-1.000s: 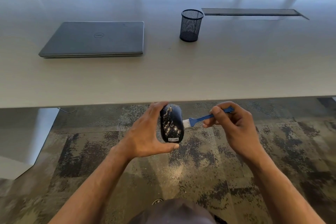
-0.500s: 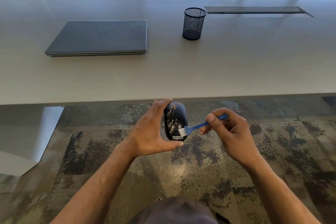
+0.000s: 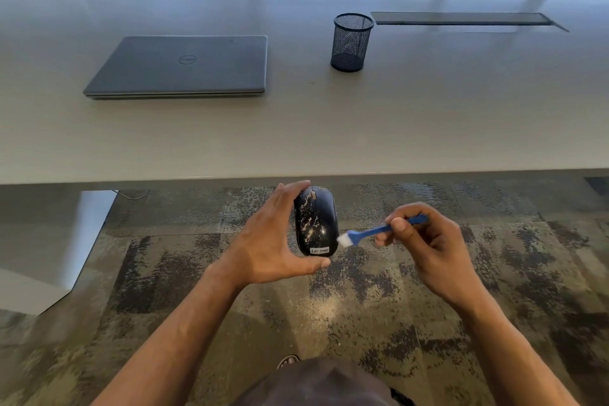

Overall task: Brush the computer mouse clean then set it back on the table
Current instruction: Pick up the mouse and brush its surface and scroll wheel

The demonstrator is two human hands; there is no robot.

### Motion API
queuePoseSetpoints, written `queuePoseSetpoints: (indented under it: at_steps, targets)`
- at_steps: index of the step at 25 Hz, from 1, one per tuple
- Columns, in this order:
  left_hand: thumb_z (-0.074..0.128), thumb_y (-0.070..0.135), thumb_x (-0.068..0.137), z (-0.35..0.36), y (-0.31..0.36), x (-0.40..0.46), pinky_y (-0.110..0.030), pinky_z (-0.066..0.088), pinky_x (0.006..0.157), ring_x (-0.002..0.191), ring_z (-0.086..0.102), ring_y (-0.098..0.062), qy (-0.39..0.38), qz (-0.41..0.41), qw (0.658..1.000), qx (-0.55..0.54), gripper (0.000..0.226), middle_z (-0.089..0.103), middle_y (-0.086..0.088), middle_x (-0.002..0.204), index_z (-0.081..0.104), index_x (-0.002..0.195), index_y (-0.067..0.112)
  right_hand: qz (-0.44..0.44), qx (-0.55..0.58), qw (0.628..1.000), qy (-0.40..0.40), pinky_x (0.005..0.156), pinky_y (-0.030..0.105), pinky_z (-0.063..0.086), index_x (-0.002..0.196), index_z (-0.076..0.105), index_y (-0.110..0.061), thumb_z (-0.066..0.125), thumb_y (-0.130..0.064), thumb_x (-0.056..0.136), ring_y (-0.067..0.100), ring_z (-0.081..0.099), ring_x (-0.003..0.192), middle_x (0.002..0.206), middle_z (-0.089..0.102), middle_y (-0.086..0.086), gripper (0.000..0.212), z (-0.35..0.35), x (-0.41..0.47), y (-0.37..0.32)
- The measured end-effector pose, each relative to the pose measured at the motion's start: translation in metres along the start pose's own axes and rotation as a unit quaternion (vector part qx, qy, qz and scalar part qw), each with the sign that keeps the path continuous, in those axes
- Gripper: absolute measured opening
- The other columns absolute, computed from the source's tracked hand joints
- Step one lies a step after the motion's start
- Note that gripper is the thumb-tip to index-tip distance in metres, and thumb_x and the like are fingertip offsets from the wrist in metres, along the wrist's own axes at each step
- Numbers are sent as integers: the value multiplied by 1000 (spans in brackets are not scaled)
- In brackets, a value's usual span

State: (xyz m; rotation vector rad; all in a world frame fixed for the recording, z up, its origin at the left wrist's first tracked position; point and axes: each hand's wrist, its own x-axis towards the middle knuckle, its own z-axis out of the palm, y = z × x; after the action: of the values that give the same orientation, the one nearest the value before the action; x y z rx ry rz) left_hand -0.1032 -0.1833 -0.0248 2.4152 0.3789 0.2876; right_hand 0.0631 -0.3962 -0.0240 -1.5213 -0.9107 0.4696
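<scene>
Both hands hang in the air on my side of the table's near edge, above the carpet. My left hand (image 3: 270, 241) grips the computer mouse (image 3: 316, 221) end to end — fingertips over its far end, thumb under the near end by the Lenovo label — so that its speckled back faces up toward me. The mouse sits just below the line of the table edge (image 3: 428, 171) as I see it, clear of the tabletop and touching nothing but that hand.

My right hand (image 3: 425, 247) pinches the blue brush (image 3: 379, 231) by its handle, thumb and curled fingers closed round it. Its white bristles meet the mouse's lower right side, close to the label, and the handle slants up and away to the right.

Beyond the edge, the table (image 3: 428, 128) offers a broad bare strip along its front. Farther back a closed laptop (image 3: 184, 66) lies flat to the left, and a black mesh pen cup (image 3: 351, 43) stands upright right of centre — the two well apart. A long dark slot (image 3: 461, 18) is set into the surface behind and to the right of the cup. To the left, under the tabletop, a pale panel (image 3: 43, 241) bounds the floor space; the patterned carpet (image 3: 494, 273) stretches open to the right of my hands.
</scene>
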Motion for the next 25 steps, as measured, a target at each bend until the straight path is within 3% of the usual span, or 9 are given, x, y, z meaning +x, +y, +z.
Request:
queuePoseSetpoints:
  at_steps: [2, 6, 11, 13, 16, 21, 25]
  targets:
    - [81, 66, 59, 1, 0, -1, -6, 17, 87, 114, 39, -1, -2, -2, 1000, -4, 113, 41, 8, 139, 18, 147, 34, -5, 23, 1000, 15, 79, 31, 62, 97, 67, -17, 60, -31, 96, 18, 75, 80, 85, 76, 2, 16, -8, -1, 1]
    - [80, 68, 57, 3, 2, -2, -9, 19, 89, 116, 38, -1, -6, -1, 1000, -1, 115, 40, 8, 141, 17, 148, 35, -8, 24, 998, -63, 80, 31, 61, 98, 64, -7, 61, -24, 98, 21, 76, 82, 87, 76, 6, 17, 4, -6, 5]
    - [78, 70, 57, 4, 3, -6, -13, 22, 92, 117, 39, -2, -2, 0, 1000, -9, 114, 38, 10, 141, 17, 148, 38, 3, 59, 998, 22, 77, 28, 61, 96, 63, -8, 55, -19, 95, 18, 74, 76, 80, 76, 2, 14, -6, 3, 0]
    - [78, 71, 57, 5, 4, -7, -13, 22, 91, 117, 38, -1, -1, -3, 1000, -4, 114, 39, 9, 142, 17, 147, 38, -4, 66, 998, -8, 76, 29, 61, 95, 63, -8, 60, -20, 99, 18, 74, 74, 78, 76, 1, 13, -4, 3, -4]
    - [77, 71, 58, 7, 5, -7, -8, 19, 89, 115, 37, 2, -2, -3, 1000, -4, 114, 39, 9, 141, 16, 148, 37, -31, 37, 998, -49, 73, 31, 62, 94, 64, -13, 58, -26, 96, 18, 75, 72, 78, 76, 1, 14, 14, 0, -12]
    - [77, 71, 58, 8, 6, -8, -9, 18, 91, 115, 37, 1, 2, -4, 1000, -1, 115, 39, 7, 141, 16, 149, 35, -34, -82, 995, 42, 56, 50, 56, 90, 65, -37, 59, -47, 92, 30, 72, 60, 76, 78, -5, 11, 17, 4, -22]
    - [77, 71, 59, 7, 4, -7, -14, 20, 95, 116, 38, -1, 4, -5, 1000, -6, 114, 39, 6, 141, 15, 148, 36, -29, -36, 996, 77, 69, 25, 61, 90, 66, -32, 62, -43, 93, 15, 76, 68, 78, 78, -4, 12, 9, 10, -29]
